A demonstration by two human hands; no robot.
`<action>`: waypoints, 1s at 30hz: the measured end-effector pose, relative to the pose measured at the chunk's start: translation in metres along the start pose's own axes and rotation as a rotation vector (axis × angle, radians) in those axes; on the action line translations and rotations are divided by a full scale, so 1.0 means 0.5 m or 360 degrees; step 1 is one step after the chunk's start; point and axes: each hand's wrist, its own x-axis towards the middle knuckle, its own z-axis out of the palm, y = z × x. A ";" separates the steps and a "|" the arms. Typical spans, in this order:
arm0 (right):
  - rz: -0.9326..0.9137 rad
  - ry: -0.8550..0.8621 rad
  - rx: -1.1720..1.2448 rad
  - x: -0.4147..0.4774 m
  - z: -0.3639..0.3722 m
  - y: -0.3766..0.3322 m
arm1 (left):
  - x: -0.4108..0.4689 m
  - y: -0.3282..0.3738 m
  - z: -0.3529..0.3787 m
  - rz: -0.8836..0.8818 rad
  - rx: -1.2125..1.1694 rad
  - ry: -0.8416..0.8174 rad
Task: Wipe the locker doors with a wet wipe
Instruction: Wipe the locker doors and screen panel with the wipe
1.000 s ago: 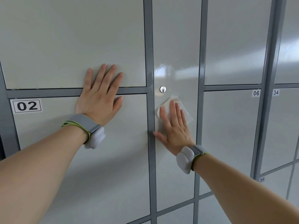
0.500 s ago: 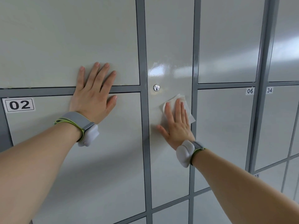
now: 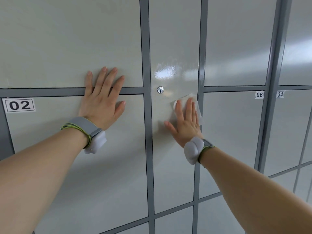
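Wet wipe (image 3: 184, 100) mostly hidden under right hand (image 3: 186, 123), tall locker door (image 3: 173, 48) cut off at top

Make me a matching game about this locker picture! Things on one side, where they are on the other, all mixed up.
Things
1. wet wipe
2. left hand
3. lock
4. 02 label

Places
A. top corner of the lower left door
B. pressed under the right hand
C. flat across the grey bar
D. on the narrow middle door, up and left of the wipe

Pairs: 1-B, 2-C, 3-D, 4-A
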 end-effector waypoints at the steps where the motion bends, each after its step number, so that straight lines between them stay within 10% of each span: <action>1: -0.0017 -0.0017 -0.0008 -0.019 0.013 0.002 | 0.000 0.008 0.001 0.0012 -0.0016 -0.0003; 30: 0.0130 0.0057 0.0135 0.065 -0.047 0.019 | -0.033 0.058 0.029 0.0097 0.0028 -0.0088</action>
